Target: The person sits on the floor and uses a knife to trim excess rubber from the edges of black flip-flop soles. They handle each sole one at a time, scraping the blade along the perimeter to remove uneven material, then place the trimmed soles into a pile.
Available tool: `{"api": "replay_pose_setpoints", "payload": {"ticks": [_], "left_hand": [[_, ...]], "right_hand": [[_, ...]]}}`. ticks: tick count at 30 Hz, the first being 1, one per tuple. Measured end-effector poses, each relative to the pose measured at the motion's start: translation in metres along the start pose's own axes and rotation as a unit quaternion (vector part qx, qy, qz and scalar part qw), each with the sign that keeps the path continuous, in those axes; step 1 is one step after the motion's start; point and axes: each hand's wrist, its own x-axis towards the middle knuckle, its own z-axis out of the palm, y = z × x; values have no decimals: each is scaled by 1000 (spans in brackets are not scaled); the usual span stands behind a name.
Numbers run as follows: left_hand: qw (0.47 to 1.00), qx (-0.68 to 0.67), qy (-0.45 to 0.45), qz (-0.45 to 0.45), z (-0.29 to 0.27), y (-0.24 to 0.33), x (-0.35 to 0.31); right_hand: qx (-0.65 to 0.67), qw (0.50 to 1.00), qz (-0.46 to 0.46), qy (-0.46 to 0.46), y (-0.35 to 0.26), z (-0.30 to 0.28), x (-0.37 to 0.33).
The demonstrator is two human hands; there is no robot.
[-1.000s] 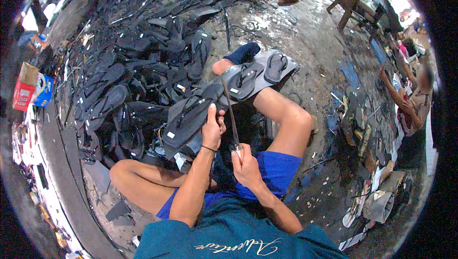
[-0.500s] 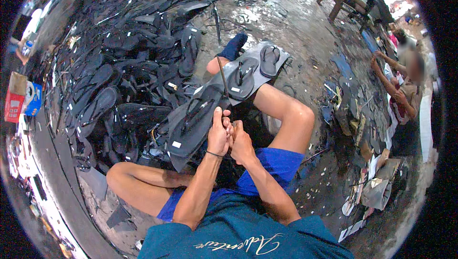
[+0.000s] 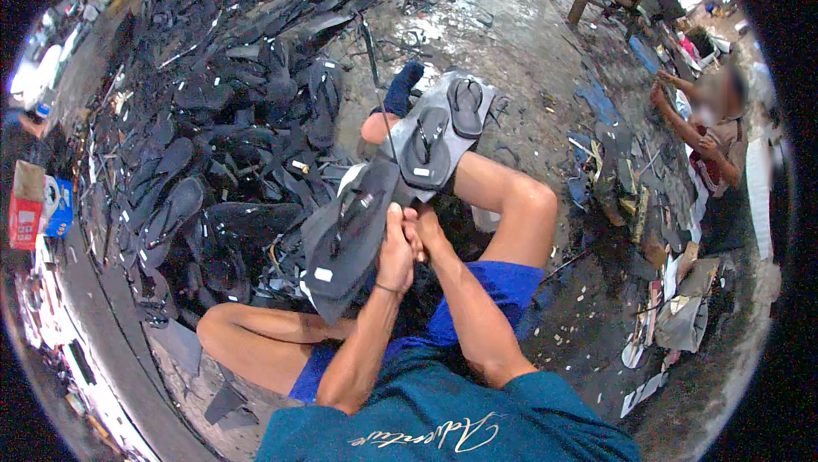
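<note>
The near flip-flop (image 3: 354,228) lies ahead and to the left of both hands, strapped in black, a white sticker on its near end. Its long axis slants from lower left to upper right, leading away from the body.

The left hand (image 3: 399,249) is the nearer one: its thumb (image 3: 394,217) points up along the flip-flop's right edge, touching it, with the fingers half curled. Whether they pinch the edge, I cannot tell. The right hand (image 3: 430,228) sits just beside it on the right; its fingers are hidden, so I cannot tell how closed they are or whether they have a handle. A thin blade (image 3: 389,134) rises beyond both hands, at the gap between the near flip-flop and a second flip-flop (image 3: 426,155).

That second one and a third flip-flop (image 3: 465,107) rest on a grey sheet (image 3: 486,104), beside the right leg (image 3: 511,194). Farther left lies a pile of dark flip-flops (image 3: 175,206); well apart on the right, a co-worker (image 3: 716,130) sits.
</note>
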Motion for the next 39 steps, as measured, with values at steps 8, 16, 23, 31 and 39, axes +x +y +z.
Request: {"api": "replay_pose_setpoints", "payload": {"ticks": [8, 16, 23, 31, 39], "left_hand": [[969, 229, 94, 25, -102, 76, -143], [966, 6, 70, 249, -155, 68, -148], [974, -28, -20, 224, -177, 64, -172], [983, 100, 108, 110, -227, 42, -167], [957, 165, 181, 157, -160, 92, -199]], "right_hand": [[513, 766, 30, -386, -115, 22, -31], [487, 795, -47, -359, -114, 48, -107], [422, 843, -132, -305, -114, 17, -84], [254, 933, -163, -197, -96, 33, -103], [-25, 948, -315, 40, -55, 11, -75]]}}
